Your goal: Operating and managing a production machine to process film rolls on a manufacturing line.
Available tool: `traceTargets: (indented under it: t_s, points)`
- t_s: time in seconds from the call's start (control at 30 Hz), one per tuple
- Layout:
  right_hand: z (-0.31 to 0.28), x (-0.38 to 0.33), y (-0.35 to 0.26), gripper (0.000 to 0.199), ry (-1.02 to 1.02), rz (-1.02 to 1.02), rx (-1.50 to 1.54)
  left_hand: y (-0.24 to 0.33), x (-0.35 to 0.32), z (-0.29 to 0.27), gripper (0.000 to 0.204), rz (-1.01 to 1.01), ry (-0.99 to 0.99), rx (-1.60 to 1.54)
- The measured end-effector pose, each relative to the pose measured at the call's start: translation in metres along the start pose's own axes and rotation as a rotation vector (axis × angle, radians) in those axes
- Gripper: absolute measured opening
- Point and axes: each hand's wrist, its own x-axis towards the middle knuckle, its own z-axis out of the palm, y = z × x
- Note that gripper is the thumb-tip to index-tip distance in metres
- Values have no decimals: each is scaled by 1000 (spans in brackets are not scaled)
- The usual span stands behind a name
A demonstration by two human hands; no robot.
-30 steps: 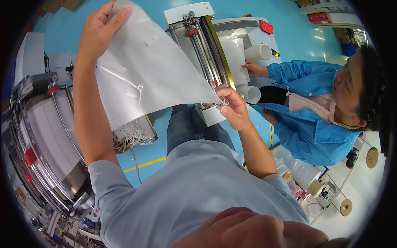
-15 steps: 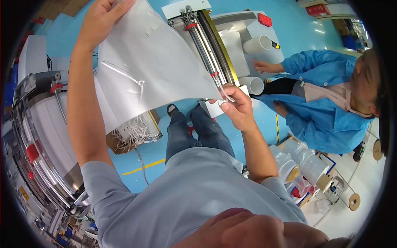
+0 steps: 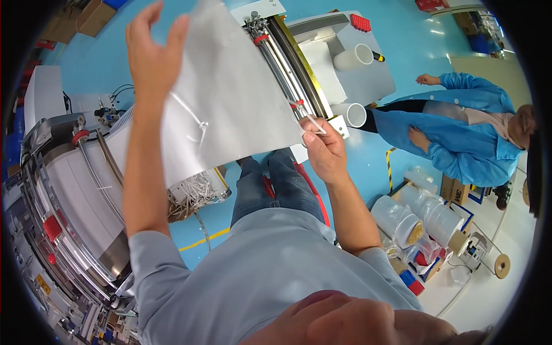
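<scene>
A pale, translucent sheet (image 3: pixel 241 92) fills the upper centre of the frame, tilted, with its lower edge above the person's jeans. The right hand (image 3: pixel 324 150), at the centre right, has thumb and fingers pinched together on the sheet's lower right corner, where a thin white loop (image 3: pixel 315 124) sticks up beside the fingers. The left hand (image 3: pixel 154 60), at the upper left, has its thumb and fingers spread wide apart, just beside the sheet's left edge; whether it touches the sheet cannot be told. A white cord (image 3: pixel 202 126) with a knot in it shows against the left part of the sheet. Behind the sheet, at the upper centre, runs a machine with metal rollers (image 3: pixel 283 69) and red collars. To its right, a grey tabletop (image 3: pixel 371 80) carries a white hollow cylinder (image 3: pixel 342 58) and a red block (image 3: pixel 360 23); a second white cylinder (image 3: pixel 344 115) sits lower, near the machine's end. Below the sheet, left of the jeans, is a tangle of white strips (image 3: pixel 198 194). A co-worker in a blue coat (image 3: pixel 397 131) is at the right, well apart from the sheet. Plastic-wrapped rolls (image 3: pixel 394 215) lie at the lower right.
</scene>
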Motion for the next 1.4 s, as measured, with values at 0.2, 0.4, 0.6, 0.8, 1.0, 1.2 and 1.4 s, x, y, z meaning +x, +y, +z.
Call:
traceTargets:
  t_s: [0.2,0.4,0.6,0.8,1.0,1.2,1.4]
  points:
    - [15,1,8,12,15,-32,114,119,-125,0,30,-130,-263,-375]
    - [14,0,8,13,-47,-60,163,121,-141,7,21,-314,-245,-486]
    - [25,-5,6,14,4,-21,409,114,-149,7,15,-471,-263,-772]
    - [27,-7,-11,21,-47,20,439,114,-159,6,16,-603,-206,-879]
    - [26,4,-30,24,134,-82,58,114,-157,3,14,-489,-187,-793]
    - [40,13,-51,32,87,17,-230,118,-159,0,14,-505,-191,-827]
    - [35,7,-44,28,76,18,-333,126,-151,-10,13,-813,-156,-1083]
